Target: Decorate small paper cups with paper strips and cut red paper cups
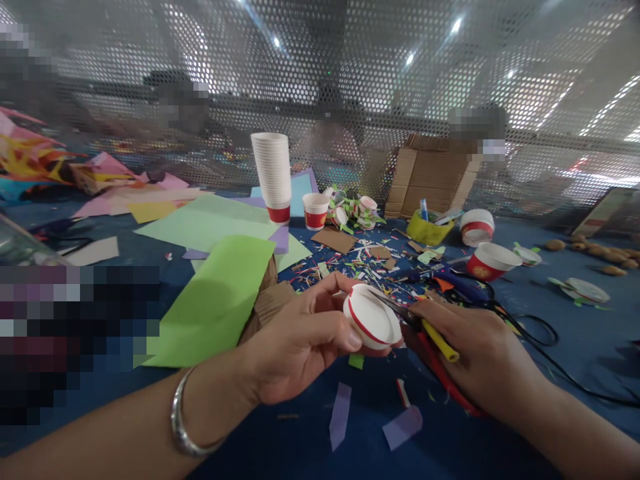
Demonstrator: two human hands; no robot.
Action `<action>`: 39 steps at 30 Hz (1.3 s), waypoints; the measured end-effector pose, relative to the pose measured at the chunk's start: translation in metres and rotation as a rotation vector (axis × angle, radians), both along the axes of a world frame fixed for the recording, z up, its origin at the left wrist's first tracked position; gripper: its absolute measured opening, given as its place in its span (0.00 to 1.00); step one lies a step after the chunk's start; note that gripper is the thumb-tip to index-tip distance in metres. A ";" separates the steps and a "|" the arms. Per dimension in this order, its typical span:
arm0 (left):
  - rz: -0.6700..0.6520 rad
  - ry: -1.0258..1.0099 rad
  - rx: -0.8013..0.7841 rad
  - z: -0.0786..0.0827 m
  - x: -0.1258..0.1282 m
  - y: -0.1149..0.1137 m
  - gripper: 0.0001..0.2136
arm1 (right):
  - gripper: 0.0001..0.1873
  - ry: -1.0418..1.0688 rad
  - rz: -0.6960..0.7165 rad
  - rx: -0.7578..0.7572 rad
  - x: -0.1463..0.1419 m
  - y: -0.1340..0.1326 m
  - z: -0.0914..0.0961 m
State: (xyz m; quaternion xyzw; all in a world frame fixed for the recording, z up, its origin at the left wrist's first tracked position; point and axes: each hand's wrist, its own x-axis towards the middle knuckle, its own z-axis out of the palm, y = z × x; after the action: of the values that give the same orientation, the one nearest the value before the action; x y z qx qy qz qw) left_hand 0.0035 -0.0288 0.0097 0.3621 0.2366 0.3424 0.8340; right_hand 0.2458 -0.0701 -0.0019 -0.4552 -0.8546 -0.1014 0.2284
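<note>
My left hand (305,330), with a silver bangle on its wrist, grips a short cut-down paper cup (373,317), white with a red edge. The cup's open side is tilted up towards me. In my right hand (473,337) is a pair of scissors (439,340) with yellow and red on the handles. Their dark blades lie at the cup's far right rim; how far apart they are is hard to make out. Below the cup, purple paper pieces (340,415) and a small green scrap (357,361) lie on the blue table (280,440).
A tall stack of paper cups (273,170) stands behind green paper sheets (215,293). Paper scraps (345,260) cover the middle. Further right are a yellow container (429,230), a red-and-white cup (493,261), black cable (545,330) and cardboard (427,177) against the perforated screen (360,53).
</note>
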 end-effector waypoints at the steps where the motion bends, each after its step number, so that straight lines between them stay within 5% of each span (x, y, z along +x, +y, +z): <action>1: -0.007 0.002 0.006 0.000 0.000 0.000 0.22 | 0.18 0.004 0.006 0.015 0.001 -0.001 -0.002; 16: 0.038 -0.039 0.004 -0.006 0.003 0.003 0.21 | 0.10 0.020 -0.036 -0.040 0.000 0.005 -0.001; 39: -0.058 -0.018 0.033 -0.013 0.004 0.004 0.24 | 0.13 0.052 0.015 0.085 -0.002 0.001 0.002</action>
State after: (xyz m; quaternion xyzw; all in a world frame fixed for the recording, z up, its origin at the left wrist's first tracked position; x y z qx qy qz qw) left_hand 0.0072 -0.0248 -0.0029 0.3796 0.2128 0.3250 0.8396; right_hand 0.2438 -0.0688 -0.0002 -0.4411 -0.8468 -0.1238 0.2704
